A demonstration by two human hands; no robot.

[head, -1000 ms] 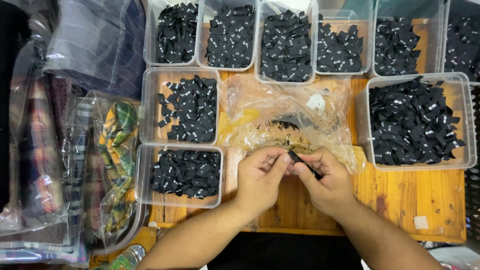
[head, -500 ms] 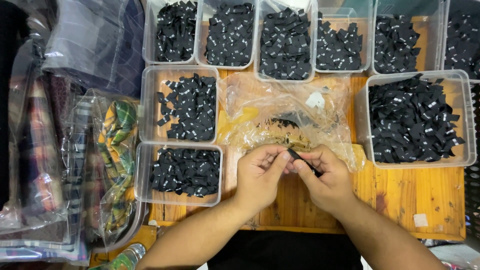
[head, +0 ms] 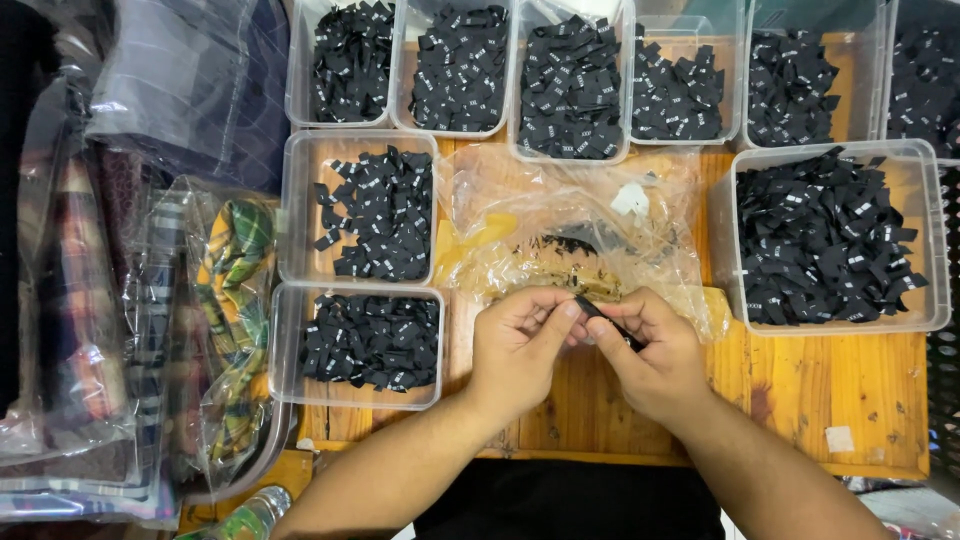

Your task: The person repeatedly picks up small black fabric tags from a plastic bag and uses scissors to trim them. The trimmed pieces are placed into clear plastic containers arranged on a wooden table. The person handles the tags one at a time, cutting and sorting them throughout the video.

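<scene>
A small black fabric label (head: 605, 320) is being pinched between both hands just above the wooden table (head: 860, 380), in front of a crumpled clear plastic bag (head: 580, 225). It looks light, thin and limp, likely to fold, so gripping it at its ends suits it best. Its long axis is running from upper left to lower right. The left hand (head: 520, 345) is grasping its upper end; the right hand (head: 650, 360) is holding the lower. Clear tubs (head: 925, 240) of similar labels are surrounding them.
</scene>
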